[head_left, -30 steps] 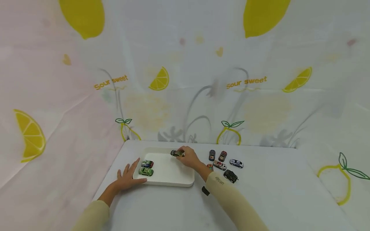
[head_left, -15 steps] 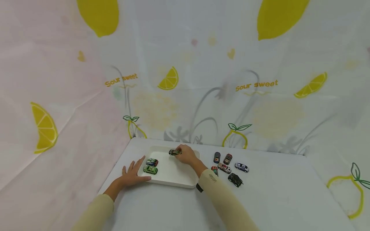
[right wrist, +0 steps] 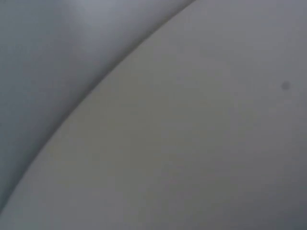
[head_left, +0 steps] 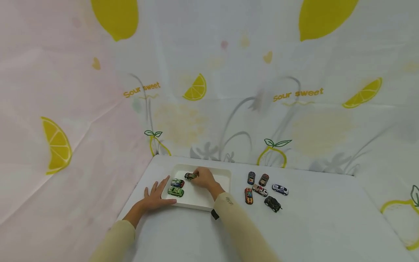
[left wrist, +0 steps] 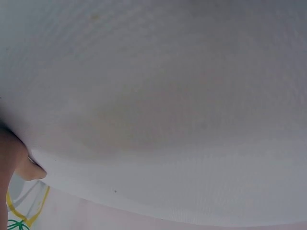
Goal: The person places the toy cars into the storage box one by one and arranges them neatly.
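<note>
In the head view my right hand [head_left: 204, 178] reaches over the white tray [head_left: 196, 206] and pinches a dark camouflage toy car [head_left: 190, 176] near the tray's back left. Just in front of that car, a white, green and blue toy car [head_left: 178, 183] and a green toy car [head_left: 176, 191] sit one before the other in the tray's left part. My left hand [head_left: 155, 199] rests with spread fingers at the tray's left side, its thumb along the front left corner. Part of the left hand [left wrist: 9, 158] also shows at the edge of the left wrist view.
Right of the tray lie several toy cars: a blue one [head_left: 251, 178], a dark red one [head_left: 263, 179], a white and red one [head_left: 260, 190], an orange one [head_left: 248, 195], a white and blue one [head_left: 280, 189] and a black one [head_left: 273, 204]. A lemon-print cloth [head_left: 209, 120] hangs behind.
My right hand has carried the camouflage car leftward over the tray, closer to the other two cars. The left hand stays at the tray's side. The head view has shifted slightly.
</note>
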Action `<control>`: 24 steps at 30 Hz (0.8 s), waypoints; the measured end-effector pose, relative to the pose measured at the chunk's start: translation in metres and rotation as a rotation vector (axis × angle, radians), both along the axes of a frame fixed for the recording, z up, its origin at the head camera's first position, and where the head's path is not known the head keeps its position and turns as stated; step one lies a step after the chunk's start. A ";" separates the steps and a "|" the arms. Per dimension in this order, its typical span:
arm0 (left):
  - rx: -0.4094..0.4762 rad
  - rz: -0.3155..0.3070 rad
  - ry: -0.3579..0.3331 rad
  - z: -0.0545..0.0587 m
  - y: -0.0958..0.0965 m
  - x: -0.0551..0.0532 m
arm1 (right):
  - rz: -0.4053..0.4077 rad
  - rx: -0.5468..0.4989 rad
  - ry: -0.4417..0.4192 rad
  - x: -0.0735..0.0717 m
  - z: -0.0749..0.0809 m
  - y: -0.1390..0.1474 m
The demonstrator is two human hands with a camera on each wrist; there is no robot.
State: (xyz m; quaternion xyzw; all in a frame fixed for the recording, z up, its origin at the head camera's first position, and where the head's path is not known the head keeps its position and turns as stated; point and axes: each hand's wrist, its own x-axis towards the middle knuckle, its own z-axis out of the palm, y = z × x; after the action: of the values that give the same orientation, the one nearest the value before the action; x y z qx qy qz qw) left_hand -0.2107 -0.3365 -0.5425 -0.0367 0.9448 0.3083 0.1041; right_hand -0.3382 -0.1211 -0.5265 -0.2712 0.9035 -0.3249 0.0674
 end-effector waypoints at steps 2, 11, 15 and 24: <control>0.001 0.000 0.007 0.000 0.000 0.000 | 0.011 -0.001 0.004 -0.001 -0.001 -0.004; -0.020 0.014 -0.004 -0.002 0.001 -0.001 | -0.013 -0.074 -0.047 -0.004 -0.007 -0.017; -0.015 0.017 -0.003 0.000 0.002 -0.002 | -0.029 -0.082 -0.048 -0.004 -0.007 -0.020; -0.028 0.018 0.012 -0.009 0.000 -0.003 | -0.105 -0.120 -0.075 0.000 -0.014 -0.026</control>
State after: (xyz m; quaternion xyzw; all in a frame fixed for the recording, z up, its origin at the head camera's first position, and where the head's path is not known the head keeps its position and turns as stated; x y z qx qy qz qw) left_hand -0.2134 -0.3365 -0.5510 -0.0451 0.9493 0.2961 0.0952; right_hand -0.3384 -0.1466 -0.5404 -0.2148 0.8922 -0.3916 0.0679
